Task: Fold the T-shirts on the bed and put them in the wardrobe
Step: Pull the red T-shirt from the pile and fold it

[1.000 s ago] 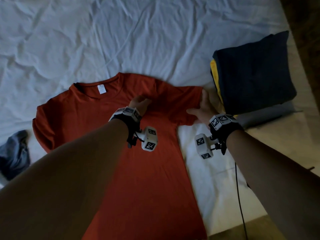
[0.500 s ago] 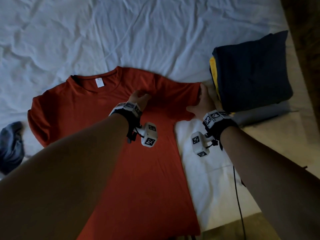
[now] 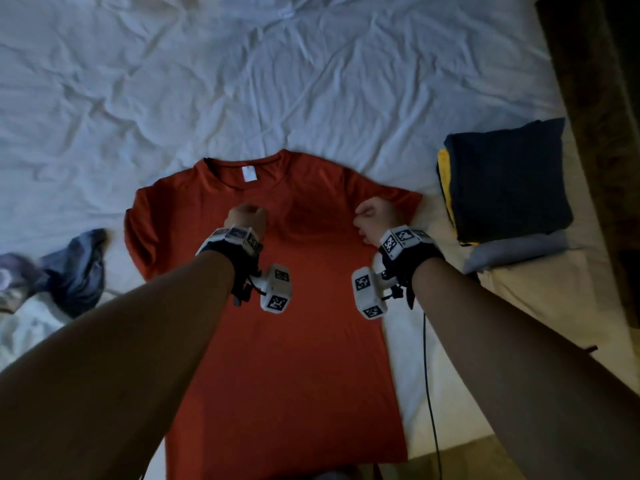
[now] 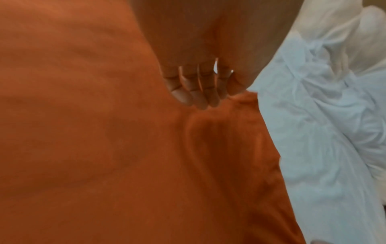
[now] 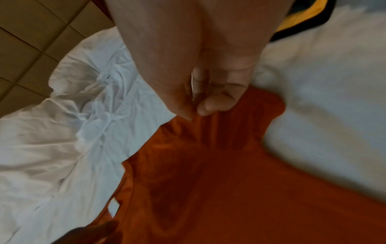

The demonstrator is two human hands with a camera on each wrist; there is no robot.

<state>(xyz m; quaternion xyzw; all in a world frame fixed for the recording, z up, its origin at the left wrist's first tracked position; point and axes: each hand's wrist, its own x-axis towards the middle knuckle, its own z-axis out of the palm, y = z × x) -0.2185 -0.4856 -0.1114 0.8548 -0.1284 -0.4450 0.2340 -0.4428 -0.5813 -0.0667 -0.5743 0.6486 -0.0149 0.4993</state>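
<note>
The red T-shirt (image 3: 294,306) lies flat at centre frame on the white sheet (image 3: 242,81), collar toward the top, hem at the bottom edge. The left hand (image 3: 246,216) rests on its chest, fingers (image 4: 192,92) curled together against the cloth. The right hand (image 3: 375,216) pinches the sleeve seam at centre right. Folded dark clothes (image 3: 502,178) sit just beside that sleeve; crumpled blue cloth (image 3: 76,268) lies at left. Open sheet fills the upper frame.
</note>
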